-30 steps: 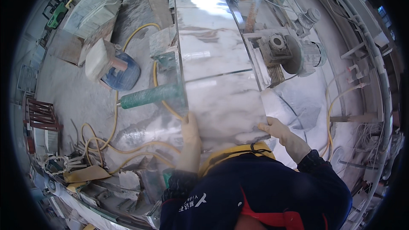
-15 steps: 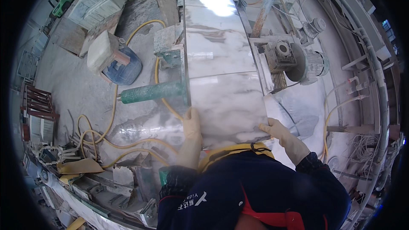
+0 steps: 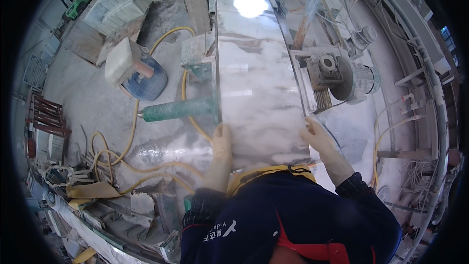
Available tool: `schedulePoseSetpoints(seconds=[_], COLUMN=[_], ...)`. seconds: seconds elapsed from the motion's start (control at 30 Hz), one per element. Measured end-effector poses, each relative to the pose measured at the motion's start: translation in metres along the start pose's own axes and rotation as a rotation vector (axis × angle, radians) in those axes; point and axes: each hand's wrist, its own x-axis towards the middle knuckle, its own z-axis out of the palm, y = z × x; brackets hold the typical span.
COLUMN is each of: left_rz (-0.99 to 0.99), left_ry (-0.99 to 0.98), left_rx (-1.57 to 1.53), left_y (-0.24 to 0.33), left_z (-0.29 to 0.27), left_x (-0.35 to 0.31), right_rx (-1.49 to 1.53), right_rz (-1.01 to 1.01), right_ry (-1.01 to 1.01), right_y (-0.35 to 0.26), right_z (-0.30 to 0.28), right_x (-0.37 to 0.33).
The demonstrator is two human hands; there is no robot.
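Observation:
A polished white marble slab with grey-brown veins lies flat in front of me, its near edge close to my yellow apron. My left hand, in a pale rubber glove, is closed on the slab's left edge near the front corner. On the opposite edge my right hand, gloved alike, grips with the fingertips bent at the rim. Fingers under the slab are hidden. More veined marble runs on ahead along the narrow machine bed, with a bright lamp reflection on it.
A green roller sticks out left of the bed. Right of it sits a dusty motor with gearbox. A blue barrel stands on the floor at left, beside a looping yellow hose. Scrap metal parts lie at lower left.
My right hand has moved slightly forward along the slab's edge. The dark seam seen across the marble ahead of my hands no longer shows clearly. My left hand keeps its place on the edge.

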Motion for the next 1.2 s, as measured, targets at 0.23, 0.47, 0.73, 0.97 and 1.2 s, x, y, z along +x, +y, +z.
schedulePoseSetpoints(seconds=[0.23,0.47,0.73,0.97,1.2], left_rz=[0.083,0.122,0.060,0.067,0.096], left_ry=[-0.016,-0.073,-0.037,-0.052,-0.068], left_rx=[0.196,0.256,0.555,0.685,0.629], left_y=[0.019,-0.001,-0.029,-0.010,-0.022], left_z=[0.003,-0.024,-0.037,-0.032,-0.036], left_x=[-0.004,-0.011,-0.027,-0.032,-0.022], right_rx=[-0.267,-0.554,-0.578,-0.557,-0.571], right_rz=[-0.626,-0.665,-0.685,-0.670,-0.658], right_ry=[0.088,0.032,0.114,0.094,0.090], right_y=[-0.037,-0.078,-0.077,-0.081,-0.081], right_z=[0.028,0.074,0.090,0.089,0.091], right_x=[0.078,0.168,0.183,0.186,0.192])
